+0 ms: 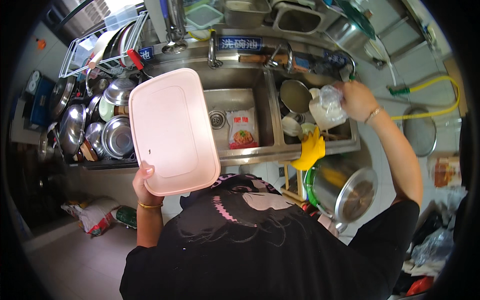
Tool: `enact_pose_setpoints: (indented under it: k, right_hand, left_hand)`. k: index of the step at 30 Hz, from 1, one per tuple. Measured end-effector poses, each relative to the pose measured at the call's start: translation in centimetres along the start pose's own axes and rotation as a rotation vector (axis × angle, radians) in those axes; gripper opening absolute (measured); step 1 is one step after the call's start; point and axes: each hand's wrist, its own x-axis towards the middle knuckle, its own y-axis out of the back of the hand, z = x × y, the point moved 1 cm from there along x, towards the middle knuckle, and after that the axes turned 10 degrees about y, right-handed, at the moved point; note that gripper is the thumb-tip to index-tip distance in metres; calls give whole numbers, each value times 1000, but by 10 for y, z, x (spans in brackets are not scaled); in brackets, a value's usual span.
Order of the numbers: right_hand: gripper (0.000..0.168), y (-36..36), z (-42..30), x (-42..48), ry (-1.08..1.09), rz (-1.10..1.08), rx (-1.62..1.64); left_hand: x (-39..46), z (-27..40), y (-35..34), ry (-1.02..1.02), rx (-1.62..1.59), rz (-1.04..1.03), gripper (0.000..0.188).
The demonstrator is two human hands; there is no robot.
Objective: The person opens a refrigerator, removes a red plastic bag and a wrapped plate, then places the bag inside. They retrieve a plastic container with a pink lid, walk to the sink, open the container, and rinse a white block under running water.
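Observation:
My left hand [144, 182] grips the near left corner of a pale pink plastic lid [172, 127], thumb on top. The lid has rounded corners, a raised rim and a small dark speck; whether a box sits under it is hidden. It covers the left part of the stainless steel sink [240, 152]. Over the right basin, my right hand [358, 99] is closed on clear crumpled plastic [330, 100]. Below that lie a whitish piece [325, 117], a metal pot [295, 95] and small bowls [291, 126]. A printed food packet [242, 129] lies in the middle basin by the drain [216, 119].
Metal bowls [118, 137] and pan lids crowd the left, below a white wire dish rack [105, 48]. Faucets [213, 52] rise behind the basins. A yellow rubber glove [310, 150] hangs over the front edge, above a large steel pot [345, 187]. A yellow hose [431, 114] curves at right.

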Motion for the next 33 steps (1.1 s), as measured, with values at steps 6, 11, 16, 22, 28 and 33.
enact_pose_setpoints:
  k: [6,11,16,22,28,33]
  right_hand:
    - [26,42,-10,29,107,135,185]
    - [31,67,-5,60,326,399,169]
    - [27,65,6,87,385,505,270]
    - [23,62,-10,98,353,336,397]
    - [21,-21,12,114,331,10,199]
    - [22,-73,-4,107,262,-33,152]
  left_hand:
    - [3,-20,-18,-81,-40,125,55]
    - [-11,-35,-24,-134,-56,216,52]
    - [-34,-43,-23,-141,-72,329,56]
    - [-54,-39,-27,-195,-70,402,60]
    - [-61,-37,-13,-189,-65,486,66]
    - [-62,-30,-7,-161,-87,503,44]
